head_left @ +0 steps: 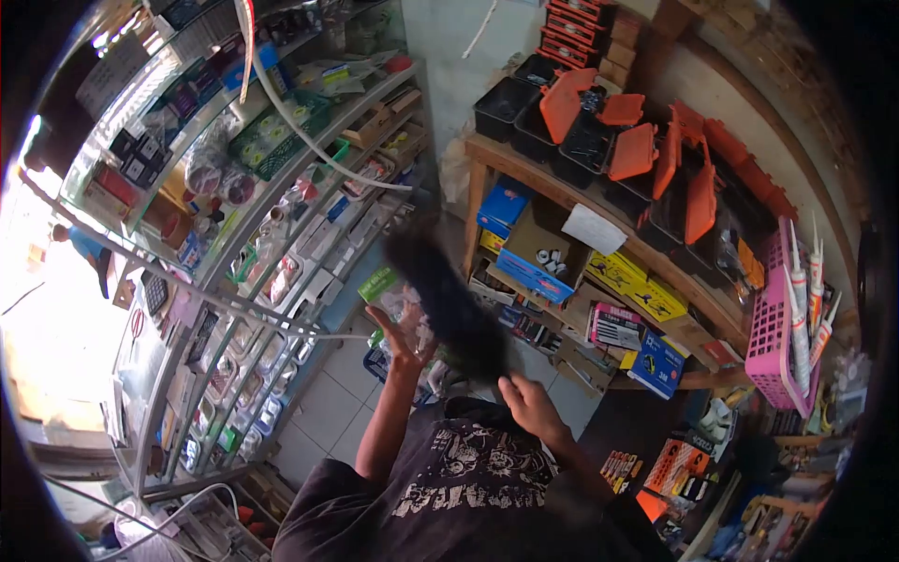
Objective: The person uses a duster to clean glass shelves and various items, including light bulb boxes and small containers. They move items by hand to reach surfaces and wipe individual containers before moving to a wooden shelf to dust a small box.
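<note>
My right hand (530, 405) is closed at the lower end of a long, dark, fluffy duster (445, 300), which is smeared by motion. The duster slants up and left in front of me, over the right part of a clear plastic packet (405, 309) with a green label (378, 284). That packet rests in my left hand (403, 339), palm turned up and thumb at its near side. Pale small pieces show through the plastic, their kind too blurred to name.
Glass shelves (272, 225) full of small packaged goods curve along the left. A wooden rack (478, 201) on the right carries black bins with orange lids (635, 150). A pink basket (770, 318) holds sealant tubes. White cables (309, 140) hang across the left side.
</note>
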{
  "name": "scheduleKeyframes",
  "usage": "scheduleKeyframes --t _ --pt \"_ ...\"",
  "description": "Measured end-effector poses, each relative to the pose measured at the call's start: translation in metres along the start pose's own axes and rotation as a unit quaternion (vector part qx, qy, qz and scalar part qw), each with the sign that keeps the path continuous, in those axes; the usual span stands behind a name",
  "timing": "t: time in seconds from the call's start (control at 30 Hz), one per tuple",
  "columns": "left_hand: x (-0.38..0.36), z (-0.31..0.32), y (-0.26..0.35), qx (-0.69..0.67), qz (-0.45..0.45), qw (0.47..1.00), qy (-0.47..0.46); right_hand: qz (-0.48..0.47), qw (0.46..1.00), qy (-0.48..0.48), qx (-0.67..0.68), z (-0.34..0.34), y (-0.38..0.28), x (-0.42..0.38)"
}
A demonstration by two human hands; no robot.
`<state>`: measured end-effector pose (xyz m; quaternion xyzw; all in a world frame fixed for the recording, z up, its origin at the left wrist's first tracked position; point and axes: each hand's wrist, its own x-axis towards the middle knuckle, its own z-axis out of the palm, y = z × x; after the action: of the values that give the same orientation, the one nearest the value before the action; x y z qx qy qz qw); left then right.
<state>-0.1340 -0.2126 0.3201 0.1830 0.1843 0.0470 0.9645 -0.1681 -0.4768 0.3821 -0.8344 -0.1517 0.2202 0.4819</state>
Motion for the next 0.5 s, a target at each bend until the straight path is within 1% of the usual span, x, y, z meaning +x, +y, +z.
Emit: scheduleKeyframes --t 0.03,0.07,0.1,0.13,0.17,0.2,0.23,0.27,0.3,0.33,0.37,0.4,0.43,0.5 --pt "0.002 0.002 0.007 -0.011 -0.007 0.999 0.038 -0.079 0.997 0.005 -0.009 0.004 0.000 -0.006" --pt "0.036 -0.022 -0.007 0.126 0.232 0.963 0.051 -0.156 0.987 0.012 -0.017 0.007 0.001 -0.013" --pt "0.031 -0.116 -0.034 0.125 0.234 0.963 0.054 -0.154 0.988 0.034 0.002 0.015 0.018 -0.016" --pt "0.110 -0.154 -0.006 0.072 0.313 0.939 -0.123 -0.153 0.988 0.033 0.002 0.011 0.015 -0.015" --pt "0.053 -0.111 -0.026 0.072 0.311 0.940 -0.122 -0.066 0.997 0.012 0.023 0.005 0.009 -0.014" --pt "0.032 -0.037 -0.009 0.100 0.189 0.975 -0.057 0.023 0.999 -0.009 0.045 0.001 0.006 -0.012" --pt "-0.001 0.032 0.007 0.125 0.063 0.990 0.010 0.025 0.999 -0.009 0.045 0.001 0.006 -0.011" --pt "0.006 0.010 0.006 0.230 0.072 0.969 0.048 0.002 0.999 -0.002 0.050 0.002 0.006 -0.009" --pt "0.002 0.020 0.006 0.180 0.041 0.979 0.080 -0.023 0.998 0.005 0.055 0.004 0.005 -0.007" --pt "-0.001 0.031 0.005 0.131 0.011 0.985 0.111 -0.023 0.998 0.007 0.056 0.003 -0.002 -0.007" --pt "0.002 0.029 0.006 0.132 0.010 0.985 0.110 -0.057 0.997 0.006 0.052 0.000 -0.011 -0.009" --pt "0.005 0.023 0.008 0.102 0.014 0.994 0.030 -0.090 0.995 0.005 0.046 -0.001 -0.016 -0.011" --pt "0.010 0.014 0.009 0.071 0.017 0.996 -0.049 -0.089 0.995 0.006 0.047 -0.001 -0.012 -0.010" --pt "0.020 -0.007 0.013 0.005 0.026 0.978 -0.205 -0.033 0.995 0.047 0.088 -0.001 -0.001 -0.005"
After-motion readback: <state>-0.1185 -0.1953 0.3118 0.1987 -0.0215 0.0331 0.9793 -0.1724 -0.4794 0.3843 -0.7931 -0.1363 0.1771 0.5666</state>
